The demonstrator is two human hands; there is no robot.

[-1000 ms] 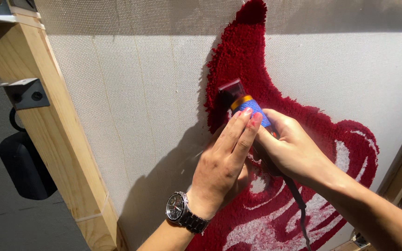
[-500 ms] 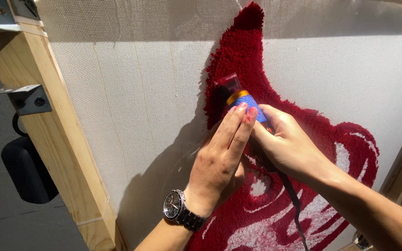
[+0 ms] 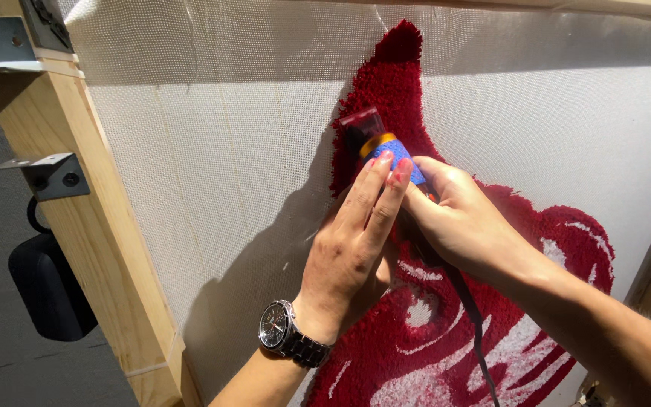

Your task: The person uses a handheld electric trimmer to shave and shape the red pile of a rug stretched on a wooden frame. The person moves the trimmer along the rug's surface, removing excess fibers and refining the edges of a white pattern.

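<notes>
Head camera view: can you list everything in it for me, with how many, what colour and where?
tufted rug: one, dark red with white patches, on the cloth, centre to lower right
cloth: one, off-white, stretched over the frame
wooden frame: one post, pale wood, left
metal brackets: two, grey, on the post
dark bag-like thing: one, black, behind the post
trimmer: one, blue with orange ring, on the rug's upper part
cord: one, black, trailing down
wristwatch: one, silver, left wrist
left hand: fingers resting on the trimmer
right hand: gripping the trimmer
</notes>
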